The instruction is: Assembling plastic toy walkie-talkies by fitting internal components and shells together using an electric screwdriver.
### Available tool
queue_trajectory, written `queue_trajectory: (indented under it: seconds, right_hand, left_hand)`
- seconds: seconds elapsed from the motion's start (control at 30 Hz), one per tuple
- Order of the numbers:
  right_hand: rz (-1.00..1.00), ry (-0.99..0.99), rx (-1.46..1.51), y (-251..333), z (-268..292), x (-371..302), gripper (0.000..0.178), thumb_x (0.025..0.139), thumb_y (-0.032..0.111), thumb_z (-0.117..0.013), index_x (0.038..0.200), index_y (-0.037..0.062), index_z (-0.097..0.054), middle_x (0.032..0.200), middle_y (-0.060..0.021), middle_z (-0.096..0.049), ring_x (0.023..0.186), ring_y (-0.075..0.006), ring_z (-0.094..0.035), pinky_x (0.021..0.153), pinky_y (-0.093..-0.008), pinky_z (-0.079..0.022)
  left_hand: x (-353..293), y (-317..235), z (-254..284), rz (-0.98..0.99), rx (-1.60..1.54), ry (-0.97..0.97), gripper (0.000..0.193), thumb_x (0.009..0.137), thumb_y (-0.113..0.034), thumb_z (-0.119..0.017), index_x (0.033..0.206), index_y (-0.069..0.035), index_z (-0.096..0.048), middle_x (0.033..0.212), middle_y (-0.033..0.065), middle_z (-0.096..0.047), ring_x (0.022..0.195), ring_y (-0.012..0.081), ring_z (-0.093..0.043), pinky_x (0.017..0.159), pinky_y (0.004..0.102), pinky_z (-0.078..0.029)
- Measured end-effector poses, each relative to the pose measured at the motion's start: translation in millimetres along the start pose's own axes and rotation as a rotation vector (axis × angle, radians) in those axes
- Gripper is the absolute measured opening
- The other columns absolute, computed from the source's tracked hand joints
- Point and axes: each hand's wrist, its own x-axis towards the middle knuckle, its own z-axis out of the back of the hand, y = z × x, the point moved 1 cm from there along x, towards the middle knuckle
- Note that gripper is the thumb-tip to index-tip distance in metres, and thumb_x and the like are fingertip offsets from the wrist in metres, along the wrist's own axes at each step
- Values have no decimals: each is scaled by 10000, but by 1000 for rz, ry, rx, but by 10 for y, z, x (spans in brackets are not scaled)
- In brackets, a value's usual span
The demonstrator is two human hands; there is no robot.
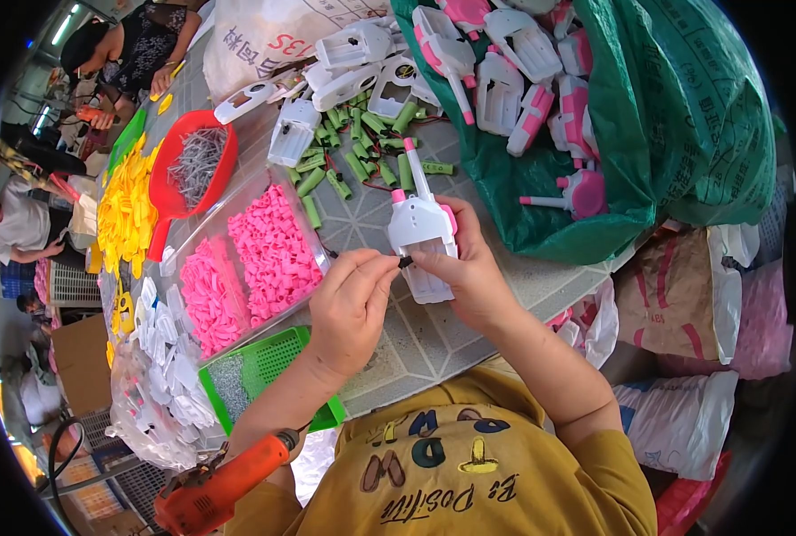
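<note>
Above the table, my right hand (480,279) grips a white plastic toy housing (418,225) with a long pink-tipped nozzle pointing away from me. Its hollow side faces up. My left hand (349,308) is closed in a pinch at the housing's left edge, on a small black part (405,263); the fingers hide most of it. My right thumb presses beside that part. Just beyond lie several green battery cells (358,167) with thin wires, and white housing shells (353,45) are heaped behind them.
A clear tray (277,308) holds pink parts. Near it are a red scoop (228,165) of screws, yellow pieces (125,214), white pieces (161,357) and a green basket (277,339). A green sack (626,116) holds assembled toys. An orange power screwdriver (228,482) hangs lower left. People work far left.
</note>
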Motion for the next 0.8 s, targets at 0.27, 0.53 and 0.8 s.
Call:
queue_trajectory:
  seconds: [0.27,0.53,0.8]
  right_hand:
    - [9,35,9,-71,-6,-1,771,887,-75,-649,1547,137,-313,1296,-70,-547,1159,-165,-575,975,-324,-497]
    - [44,35,-84,-149,-14,5,786,902,-73,-658,1564,173,-312,1296,-45,-550,1174,-154,-570,996,-317,-486]
    - [-21,15,27,-43,-32,-13,840,844,-53,-668,1574,122,-292,1316,-76,-553,1166,-182,-575,991,-333,-490]
  left_hand:
    - [-37,33,-34,-95,127,-7,233,862,32,-733,1089,1,-690,1045,156,-659,898,330,-686,763,392,-572]
    - [-91,58,-131,-201,272,14,294,834,43,-702,1123,-2,-674,1075,154,-658,926,330,-682,796,398,-576]
    - [-66,67,-138,-84,88,-42,268,843,40,-723,1106,-3,-697,1049,154,-667,893,326,-689,762,390,-577]
